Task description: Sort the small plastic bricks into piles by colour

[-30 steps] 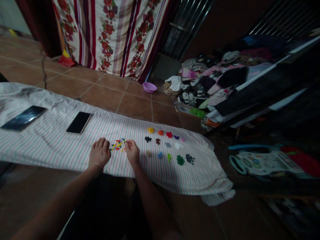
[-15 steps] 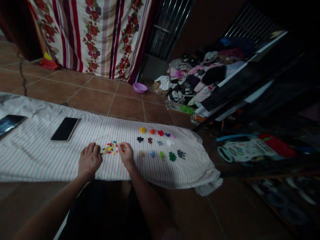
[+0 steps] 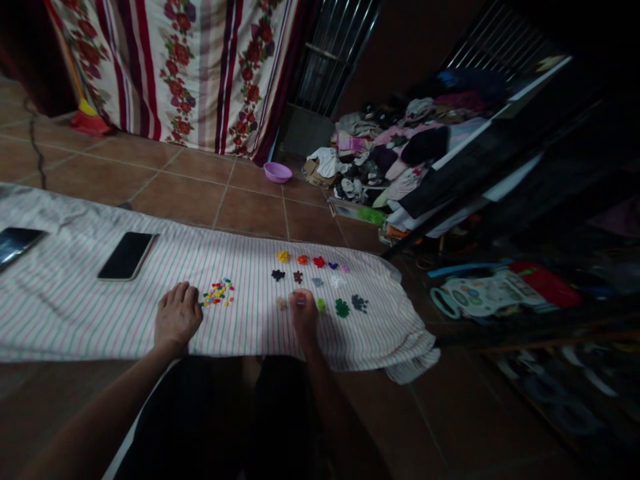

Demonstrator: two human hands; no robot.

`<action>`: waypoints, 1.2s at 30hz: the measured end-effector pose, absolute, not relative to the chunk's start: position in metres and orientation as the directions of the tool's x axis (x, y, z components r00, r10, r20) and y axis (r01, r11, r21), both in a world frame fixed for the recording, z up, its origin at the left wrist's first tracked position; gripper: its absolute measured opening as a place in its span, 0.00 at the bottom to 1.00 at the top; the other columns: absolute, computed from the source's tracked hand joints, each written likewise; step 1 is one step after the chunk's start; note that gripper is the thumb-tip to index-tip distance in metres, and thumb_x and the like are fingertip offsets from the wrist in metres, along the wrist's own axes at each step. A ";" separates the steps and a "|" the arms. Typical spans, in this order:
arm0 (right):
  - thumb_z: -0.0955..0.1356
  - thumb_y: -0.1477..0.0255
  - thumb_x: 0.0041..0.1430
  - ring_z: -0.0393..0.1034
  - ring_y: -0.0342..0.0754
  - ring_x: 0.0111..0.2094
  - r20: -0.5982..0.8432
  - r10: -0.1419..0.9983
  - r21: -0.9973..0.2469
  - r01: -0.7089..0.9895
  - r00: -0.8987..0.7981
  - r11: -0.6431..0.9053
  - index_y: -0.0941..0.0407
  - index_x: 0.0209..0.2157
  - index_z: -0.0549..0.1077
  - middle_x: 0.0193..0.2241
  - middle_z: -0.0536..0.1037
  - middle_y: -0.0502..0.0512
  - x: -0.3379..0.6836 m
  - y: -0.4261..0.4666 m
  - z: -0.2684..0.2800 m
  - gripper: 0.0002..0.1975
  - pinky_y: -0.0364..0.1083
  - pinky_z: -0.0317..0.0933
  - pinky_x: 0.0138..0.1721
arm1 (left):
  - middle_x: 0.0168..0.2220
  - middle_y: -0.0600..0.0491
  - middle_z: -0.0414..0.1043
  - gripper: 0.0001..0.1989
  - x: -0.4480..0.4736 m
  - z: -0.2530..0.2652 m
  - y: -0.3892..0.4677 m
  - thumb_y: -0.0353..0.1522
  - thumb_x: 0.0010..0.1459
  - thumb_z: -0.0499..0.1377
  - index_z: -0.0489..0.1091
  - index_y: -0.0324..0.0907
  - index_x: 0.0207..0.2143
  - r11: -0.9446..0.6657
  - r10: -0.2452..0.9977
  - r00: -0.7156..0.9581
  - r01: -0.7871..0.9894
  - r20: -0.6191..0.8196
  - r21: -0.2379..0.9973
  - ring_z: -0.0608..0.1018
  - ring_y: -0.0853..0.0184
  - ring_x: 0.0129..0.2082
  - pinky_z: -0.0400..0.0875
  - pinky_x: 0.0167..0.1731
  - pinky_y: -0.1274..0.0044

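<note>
My left hand (image 3: 177, 315) rests palm down on the striped cloth, its fingers lying on the fabric beside a mixed heap of small coloured pieces (image 3: 219, 293). My right hand (image 3: 305, 312) is over the lowest row of sorted piles, its fingers pinched together; whatever they hold is too small to make out. It covers the place of the light blue pile. Just left of it lies a beige pile (image 3: 282, 303), and to its right a lime green pile (image 3: 321, 305), a dark green pile (image 3: 342, 307) and a dark grey pile (image 3: 359, 304).
Above these are yellow (image 3: 283, 256), orange (image 3: 303, 260), red (image 3: 319, 262), black (image 3: 278, 275) and brown (image 3: 298, 277) piles. A phone (image 3: 127, 256) and another dark device (image 3: 19, 244) lie left on the cloth. A purple basin (image 3: 277, 173) stands on the tiled floor.
My right hand has moved right, from the edge of the mixed heap to the lowest row of sorted piles. My left hand has stayed in place on the cloth.
</note>
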State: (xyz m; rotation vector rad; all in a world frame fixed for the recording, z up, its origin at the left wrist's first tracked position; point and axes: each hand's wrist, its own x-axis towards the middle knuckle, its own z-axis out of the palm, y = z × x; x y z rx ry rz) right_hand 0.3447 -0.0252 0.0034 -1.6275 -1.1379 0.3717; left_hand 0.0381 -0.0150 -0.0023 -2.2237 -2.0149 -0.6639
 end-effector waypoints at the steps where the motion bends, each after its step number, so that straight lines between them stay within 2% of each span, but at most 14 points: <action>1: 0.66 0.58 0.53 0.72 0.49 0.33 0.310 0.800 -0.853 0.522 0.513 -0.004 0.55 0.36 0.72 0.33 0.78 0.57 0.364 -0.029 0.004 0.16 0.47 0.68 0.36 | 0.56 0.36 0.69 0.16 0.038 -0.002 -0.015 0.31 0.61 0.48 0.70 0.37 0.46 -0.136 0.934 0.044 0.962 0.354 0.238 0.69 0.49 0.58 0.63 0.54 0.58; 6: 0.63 0.56 0.51 0.70 0.51 0.32 0.372 0.720 -0.737 0.658 0.586 -0.155 0.56 0.34 0.74 0.32 0.78 0.59 0.453 -0.044 0.003 0.19 0.49 0.65 0.36 | 0.55 0.37 0.70 0.15 0.039 -0.001 -0.015 0.30 0.60 0.48 0.70 0.39 0.46 -0.138 0.930 0.035 0.955 0.365 0.261 0.69 0.50 0.57 0.63 0.54 0.58; 8: 0.62 0.57 0.52 0.69 0.51 0.31 0.384 0.722 -0.679 0.706 0.575 -0.201 0.56 0.33 0.75 0.30 0.77 0.59 0.478 -0.048 0.000 0.19 0.50 0.65 0.37 | 0.55 0.38 0.70 0.15 0.039 -0.002 -0.015 0.30 0.60 0.49 0.70 0.40 0.45 -0.140 0.928 0.033 0.954 0.371 0.267 0.70 0.50 0.57 0.63 0.54 0.58; 15: 0.60 0.64 0.52 0.71 0.52 0.32 0.419 0.750 -0.555 0.798 0.512 -0.234 0.56 0.31 0.78 0.31 0.80 0.60 0.515 -0.044 -0.008 0.17 0.49 0.64 0.37 | 0.54 0.39 0.70 0.14 0.037 -0.004 -0.015 0.30 0.59 0.50 0.70 0.41 0.45 -0.156 0.915 0.052 0.961 0.401 0.231 0.70 0.52 0.57 0.63 0.53 0.60; 22: 0.60 0.67 0.52 0.71 0.53 0.34 0.410 0.786 -0.444 0.854 0.462 -0.271 0.56 0.32 0.80 0.31 0.81 0.60 0.521 -0.036 -0.013 0.17 0.50 0.63 0.42 | 0.54 0.38 0.70 0.14 0.038 -0.001 -0.015 0.31 0.61 0.48 0.70 0.40 0.44 -0.137 0.929 0.057 0.971 0.367 0.195 0.70 0.52 0.57 0.64 0.53 0.60; 26: 0.60 0.67 0.53 0.72 0.53 0.35 0.391 0.795 -0.442 0.852 0.464 -0.280 0.58 0.34 0.80 0.33 0.81 0.62 0.521 -0.038 -0.015 0.19 0.51 0.63 0.44 | 0.55 0.38 0.70 0.14 0.038 -0.001 -0.015 0.31 0.61 0.48 0.70 0.39 0.45 -0.142 0.930 0.056 0.966 0.364 0.214 0.70 0.51 0.57 0.64 0.53 0.59; 30: 0.59 0.67 0.54 0.73 0.54 0.37 0.433 0.769 -0.449 0.852 0.471 -0.270 0.57 0.35 0.80 0.35 0.82 0.63 0.519 -0.041 -0.012 0.19 0.52 0.63 0.45 | 0.55 0.38 0.70 0.14 0.038 -0.001 -0.016 0.31 0.61 0.47 0.69 0.40 0.44 -0.144 0.927 0.055 0.966 0.372 0.215 0.69 0.51 0.57 0.63 0.53 0.60; 36: 0.59 0.64 0.56 0.73 0.55 0.38 0.502 0.747 -0.487 0.856 0.435 -0.171 0.57 0.34 0.79 0.34 0.82 0.63 0.492 -0.035 0.002 0.20 0.53 0.64 0.46 | 0.54 0.38 0.70 0.14 0.038 -0.001 -0.015 0.30 0.60 0.48 0.69 0.40 0.44 -0.144 0.927 0.046 0.960 0.373 0.239 0.69 0.51 0.57 0.63 0.54 0.60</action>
